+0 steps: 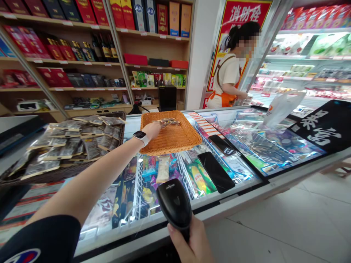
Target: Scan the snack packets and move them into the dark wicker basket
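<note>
My left hand point(153, 130), with a watch point(140, 136) on its wrist, reaches into the orange wicker basket point(175, 147). Its fingertips are closed on the near end of a few small clear packets point(169, 121) at the basket's back; part of the fingers is hidden. In front of me, my right hand point(193, 239) grips a black barcode scanner point(174, 202) by its handle, its head raised over the freezer's glass top. Two dark phones lie right of the basket, a larger phone point(216, 172) and a smaller phone point(223, 144).
A dark tray point(120, 126) heaped with brown packets point(79, 137) stands left. Below the glass, the chest freezer point(238, 202) holds wire baskets of frozen goods. A plastic bag point(283, 107) and black sign point(326, 126) lie right. A person point(229, 78) stands behind, near shelves.
</note>
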The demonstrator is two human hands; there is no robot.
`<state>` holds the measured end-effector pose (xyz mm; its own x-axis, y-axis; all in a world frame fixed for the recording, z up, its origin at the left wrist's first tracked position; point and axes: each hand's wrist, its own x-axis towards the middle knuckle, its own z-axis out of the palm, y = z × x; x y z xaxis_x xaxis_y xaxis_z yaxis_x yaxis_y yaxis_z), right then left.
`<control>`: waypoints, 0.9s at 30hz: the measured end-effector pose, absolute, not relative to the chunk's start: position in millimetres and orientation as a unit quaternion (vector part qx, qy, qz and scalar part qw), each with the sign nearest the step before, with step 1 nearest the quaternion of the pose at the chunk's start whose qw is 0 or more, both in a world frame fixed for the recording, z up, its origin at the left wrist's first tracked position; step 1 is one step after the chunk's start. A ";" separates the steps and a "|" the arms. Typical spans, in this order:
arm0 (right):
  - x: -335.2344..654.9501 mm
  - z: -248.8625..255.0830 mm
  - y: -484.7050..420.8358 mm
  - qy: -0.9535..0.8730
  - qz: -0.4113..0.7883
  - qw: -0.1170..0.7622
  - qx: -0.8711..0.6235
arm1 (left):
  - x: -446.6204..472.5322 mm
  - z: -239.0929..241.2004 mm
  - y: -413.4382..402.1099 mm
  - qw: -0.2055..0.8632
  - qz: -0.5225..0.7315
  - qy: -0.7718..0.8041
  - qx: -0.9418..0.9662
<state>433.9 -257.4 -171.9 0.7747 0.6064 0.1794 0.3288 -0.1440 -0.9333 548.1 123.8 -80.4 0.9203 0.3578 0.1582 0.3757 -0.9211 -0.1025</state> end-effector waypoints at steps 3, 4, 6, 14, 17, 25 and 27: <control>431.7 -164.2 -258.1 -0.305 0.125 0.584 -0.741 | 518.5 -67.1 103.2 -0.021 -0.169 -0.227 -0.959; 430.8 -161.4 -257.9 -0.306 0.128 0.589 -0.737 | 505.8 -64.5 95.9 -0.062 -0.207 -0.238 -0.947; 428.8 -155.5 -256.7 -0.317 0.139 0.598 -0.723 | 476.7 -63.7 80.6 -0.147 -0.271 -0.257 -0.916; 417.5 -140.2 -247.0 -0.345 0.191 0.580 -0.713 | 376.6 -101.9 27.9 -0.578 -0.418 -0.230 -0.662; 412.2 -138.6 -243.5 -0.353 0.187 0.574 -0.714 | 364.2 -115.0 24.0 -0.617 -0.411 -0.239 -0.627; 405.2 -136.6 -238.5 -0.360 0.175 0.570 -0.718 | 345.5 -112.1 36.8 -0.578 -0.387 -0.216 -0.685; 404.5 -135.5 -238.7 -0.372 0.173 0.561 -0.719 | 342.4 -110.9 38.6 -0.573 -0.397 -0.232 -0.678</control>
<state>404.5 -238.7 -135.5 0.6637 0.7290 0.1675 0.3396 -0.0942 -0.9358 342.4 38.6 -110.9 0.5773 0.7698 0.2721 -0.1398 -0.2352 0.9618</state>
